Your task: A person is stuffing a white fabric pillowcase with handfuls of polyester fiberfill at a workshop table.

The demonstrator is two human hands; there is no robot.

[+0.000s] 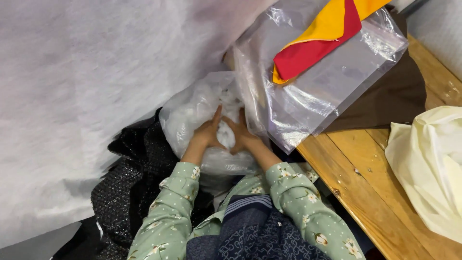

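At frame centre, left hand (pixel 208 132) and right hand (pixel 242 133) press flat, fingers spread and unclenched, on white stuffing (pixel 226 132) inside a clear plastic bag (pixel 185 113), apparently packing it down, beside empty clear bags (pixel 313 91) stacked on the wooden bench (pixel 370 188).
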